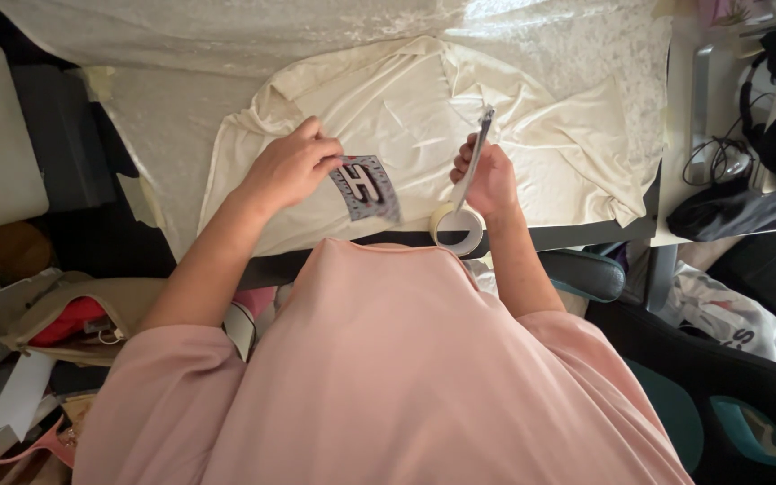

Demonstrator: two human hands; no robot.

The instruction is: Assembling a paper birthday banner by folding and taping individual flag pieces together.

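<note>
Fingers of the left hand (291, 166) pinch the far-left corner of a small rectangular patch (367, 188), grey with a bold dark-and-white letter shape and a speckled surface, which lies tilted on the cloth. To its right, the right hand (489, 177) is closed around a narrow strip of pale tape (471, 166); the strip runs upright through the fist, its far end sticking out past the knuckles, its near end leading down to a white tape roll (458, 229), a flat ring that hangs at the near edge of the table.

Under both hands lies a cream garment (424, 117), smooth and slightly glossy, rumpled into soft folds, with a neckline at its far side. It rests on a pale tablecloth (181, 135) with a faint crushed, mottled texture that covers a dark table (568, 235).

Near the viewer, a loose pink shirt (388, 377) fills the foreground. Far right, black cables (716, 160) and a dark bundle of fabric (734, 214) sit on a white surface. At the near right stands a black chair (720, 386) with teal padding.
</note>
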